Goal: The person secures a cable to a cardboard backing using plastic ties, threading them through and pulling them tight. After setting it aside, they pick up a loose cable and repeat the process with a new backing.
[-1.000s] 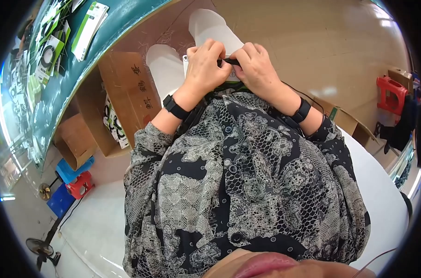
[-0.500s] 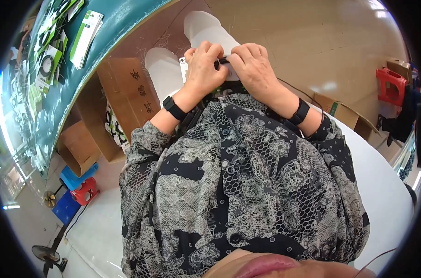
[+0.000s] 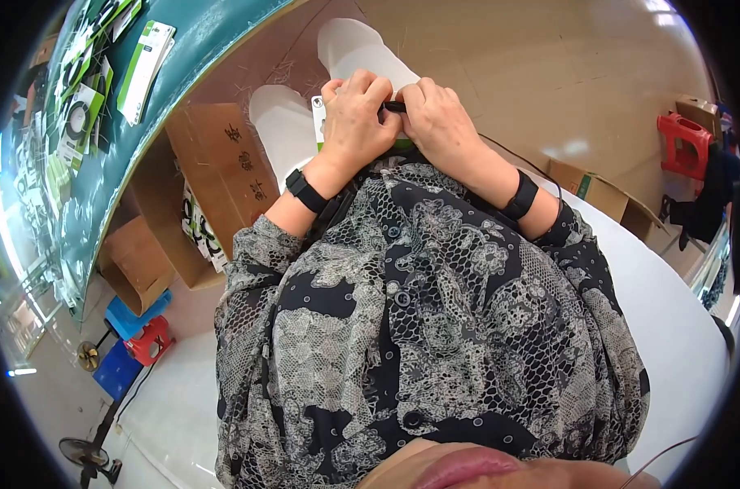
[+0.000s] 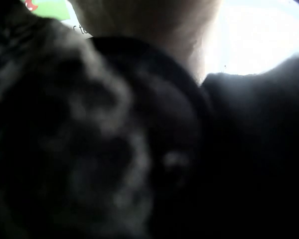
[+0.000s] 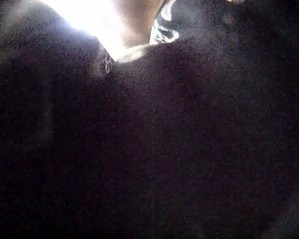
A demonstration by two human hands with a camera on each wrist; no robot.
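Held over the lap, the left hand [image 3: 356, 114] has curled fingers and grips a white-and-green printed card [image 3: 318, 114] with a hole near its corner. Between the two hands runs a short black cord-like piece [image 3: 395, 107]. The right hand [image 3: 441, 122] pinches its right end, with the fingertips hidden behind the knuckles. In the left wrist view, blurred dark cloth covers most of the picture, and a bit of the green-and-white card shows at the top left. The right wrist view is mostly dark, with part of a hand at the top.
A green-topped table [image 3: 199, 41] at upper left carries a stack of cards [image 3: 146, 72] and packs with black rings. Below it, an open cardboard box [image 3: 223, 163] holds more packs. Red stools [image 3: 684, 145] and another box [image 3: 590, 189] stand around. A fan [image 3: 85, 456] is at lower left.
The right hand has shifted slightly left, closer to the left hand, and less of the black piece shows between them. The left hand keeps its grip on the card.
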